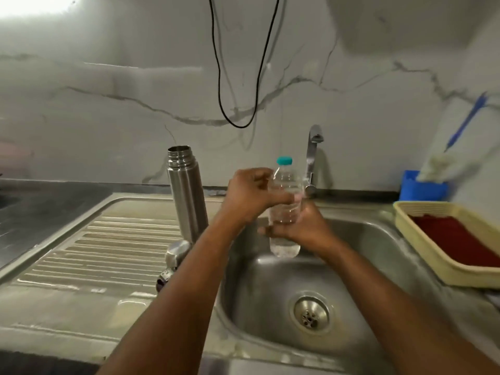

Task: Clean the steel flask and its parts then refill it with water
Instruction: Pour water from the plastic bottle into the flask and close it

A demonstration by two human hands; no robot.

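Both my left hand (pixel 249 193) and right hand (pixel 300 226) grasp the upright water bottle (pixel 285 212) at frame centre, with the open steel flask (pixel 186 196) standing just left of it, nearer my left hand.

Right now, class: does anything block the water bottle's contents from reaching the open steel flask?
Yes: the teal cap is on the plastic bottle, which both hands hold above the sink. The steel flask stands uncapped to its left, with nothing visible between.
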